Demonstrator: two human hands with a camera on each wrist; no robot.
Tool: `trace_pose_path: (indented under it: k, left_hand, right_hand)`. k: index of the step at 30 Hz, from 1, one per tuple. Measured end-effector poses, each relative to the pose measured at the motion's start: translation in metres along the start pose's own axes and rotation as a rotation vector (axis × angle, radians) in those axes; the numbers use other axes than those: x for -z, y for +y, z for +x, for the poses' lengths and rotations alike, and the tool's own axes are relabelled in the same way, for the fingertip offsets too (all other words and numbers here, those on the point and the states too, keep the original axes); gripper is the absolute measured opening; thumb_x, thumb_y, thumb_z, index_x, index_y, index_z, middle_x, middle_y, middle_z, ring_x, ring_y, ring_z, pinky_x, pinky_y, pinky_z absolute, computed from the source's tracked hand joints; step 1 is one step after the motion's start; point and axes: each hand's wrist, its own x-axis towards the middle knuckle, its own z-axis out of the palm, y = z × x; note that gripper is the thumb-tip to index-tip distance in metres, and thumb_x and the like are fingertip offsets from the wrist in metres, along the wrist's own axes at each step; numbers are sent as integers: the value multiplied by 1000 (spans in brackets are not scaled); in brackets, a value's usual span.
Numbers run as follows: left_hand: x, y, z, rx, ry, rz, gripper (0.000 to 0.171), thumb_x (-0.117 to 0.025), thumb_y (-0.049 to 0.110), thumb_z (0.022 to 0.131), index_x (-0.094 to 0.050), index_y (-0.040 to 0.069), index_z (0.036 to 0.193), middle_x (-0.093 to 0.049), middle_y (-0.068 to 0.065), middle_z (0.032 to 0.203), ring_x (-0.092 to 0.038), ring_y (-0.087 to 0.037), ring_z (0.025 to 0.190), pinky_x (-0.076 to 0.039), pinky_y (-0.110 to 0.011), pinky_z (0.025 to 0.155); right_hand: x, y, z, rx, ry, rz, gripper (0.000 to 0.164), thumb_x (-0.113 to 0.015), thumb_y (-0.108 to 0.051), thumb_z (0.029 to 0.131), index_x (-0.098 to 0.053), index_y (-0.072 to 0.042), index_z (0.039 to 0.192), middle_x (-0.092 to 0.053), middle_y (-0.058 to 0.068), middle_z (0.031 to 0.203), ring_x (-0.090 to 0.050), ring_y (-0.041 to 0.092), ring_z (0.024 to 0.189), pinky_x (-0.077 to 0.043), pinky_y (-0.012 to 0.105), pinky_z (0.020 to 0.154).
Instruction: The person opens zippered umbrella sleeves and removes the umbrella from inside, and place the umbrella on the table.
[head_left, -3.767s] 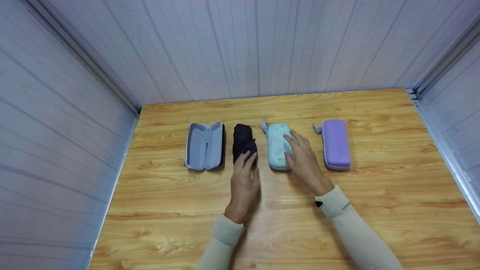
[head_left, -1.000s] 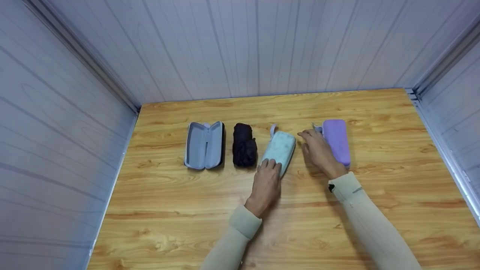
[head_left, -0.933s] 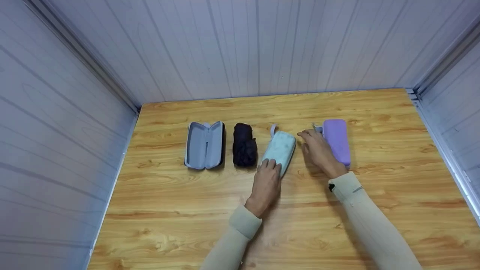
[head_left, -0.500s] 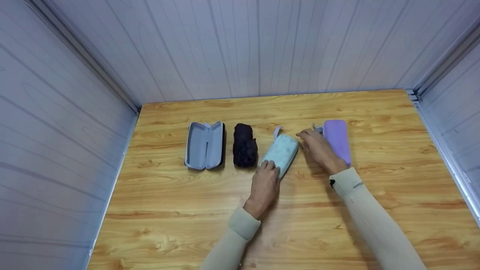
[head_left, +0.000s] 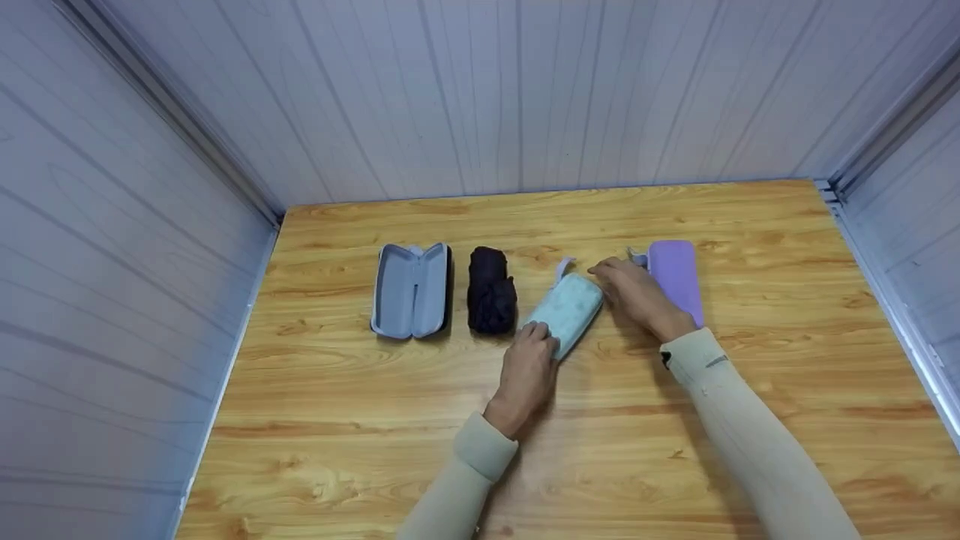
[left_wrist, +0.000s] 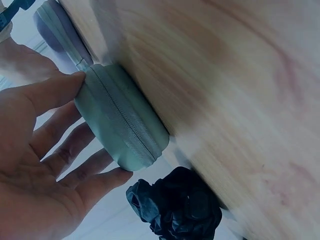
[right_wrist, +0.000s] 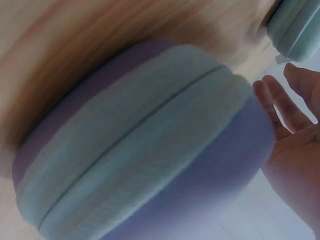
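A mint zip case [head_left: 568, 309] lies slanted on the table, its strap [head_left: 563, 268] at the far end. My left hand [head_left: 525, 371] grips the near end; in the left wrist view the thumb [left_wrist: 60, 90] and fingers touch opposite sides of the zipped shell. Close to the case's far right corner is my right hand [head_left: 637, 296], fingers relaxed and holding nothing. Its forearm side partly covers a closed purple zip case [head_left: 675, 281], whose pale zip band [right_wrist: 135, 130] fills much of the right wrist view.
Left of the mint case lies a black rolled bundle of crumpled fabric [head_left: 491, 292]. Farther left, another case [head_left: 411, 292] lies unzipped and spread, grey lining up. Panelled walls [head_left: 480, 97] enclose the wooden table [head_left: 337, 450] at the back and both sides.
My left hand has gone from the black bundle to the mint case. That case has slid and turned clockwise, its far end to the right. My right hand has left it, moving right.
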Motion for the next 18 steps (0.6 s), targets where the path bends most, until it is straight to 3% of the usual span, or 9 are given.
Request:
trace_pose_path:
  k: [8,12,18]
  left_hand:
    - [6,-3,-2,-6,-47,-62,17,-71,0,95,-82,12,98,-64,-2,100,-63,-21,99,-59,-31,85]
    - [7,-5,-3,-12,-45,-75,19,-70,-2,96,-83,13,96,-63,-2,100,-63,-19,99,-60,-29,81]
    - [8,-7,-5,-15,-66,-79,26,-69,-8,92,-83,13,96,-63,-1,100,-63,-19,102,-59,-27,84]
  right_hand:
    - [-4,10,-2,-8,-27,161,35,-56,3,106,-62,7,140,-65,26,133,-59,45,126,-44,59,112]
    - [-3,12,2,12,-70,100,33,-57,-3,108,-67,-2,139,-68,20,132,-62,40,125,-48,56,110]
    - [-3,14,7,85,-121,19,32,-54,-4,109,-69,-5,138,-67,18,136,-62,39,127,-49,55,109]
